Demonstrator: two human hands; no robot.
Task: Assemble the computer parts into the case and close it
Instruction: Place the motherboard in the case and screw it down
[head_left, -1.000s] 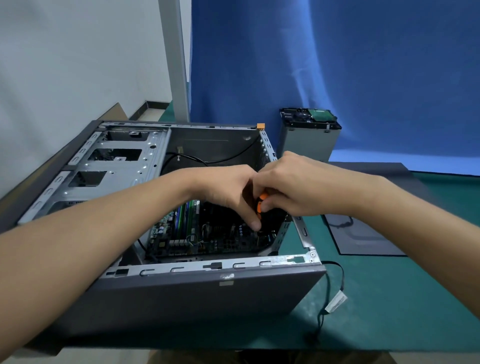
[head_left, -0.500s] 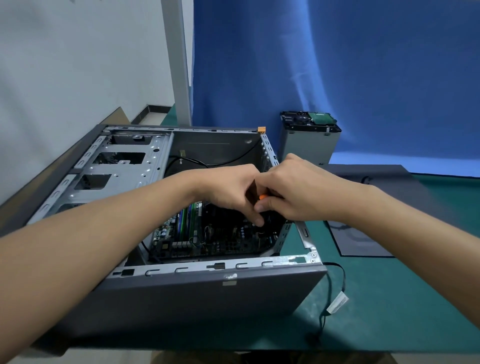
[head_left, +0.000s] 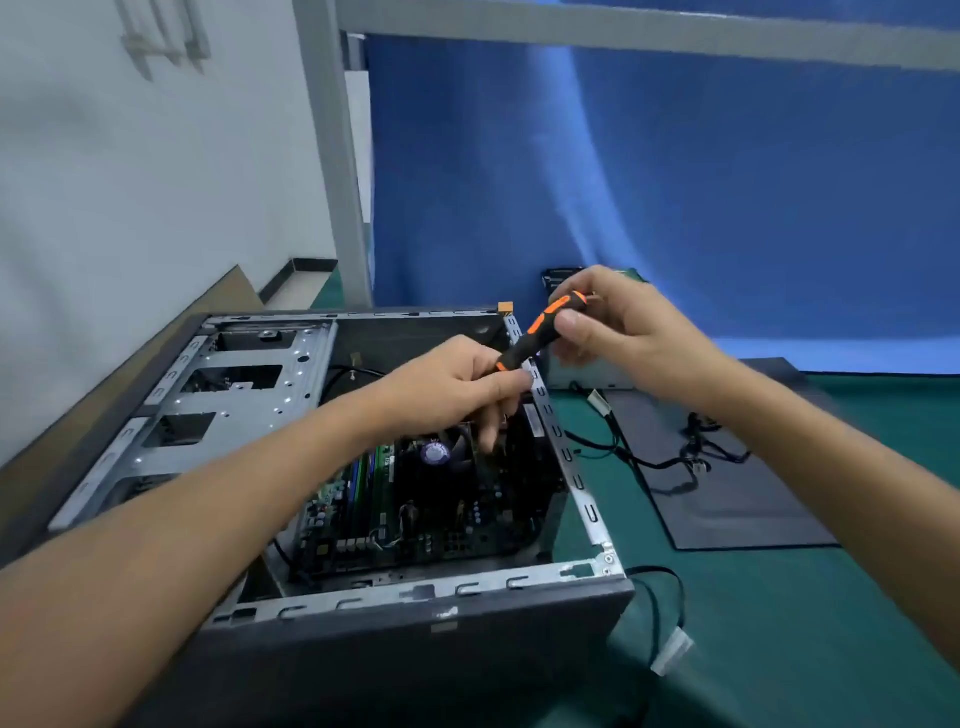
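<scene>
Up come both hands, out of the case (head_left: 415, 639) where they were buried a second ago! The screwdriver (head_left: 540, 332), nearly hidden before, now shows its black-and-orange handle, tilted above the case's right wall. The right hand (head_left: 623, 332) curls round the handle's top, and the left hand (head_left: 452, 389) pinches its lower end. The case lies open on the green counter (head_left: 779, 623), motherboard (head_left: 415, 509) exposed inside. The side panel (head_left: 727, 509) lies flat to its right, with cables (head_left: 691, 457) across it.

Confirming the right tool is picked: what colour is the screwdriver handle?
The screwdriver handle is black with orange panels, shown best in the head view.
</scene>
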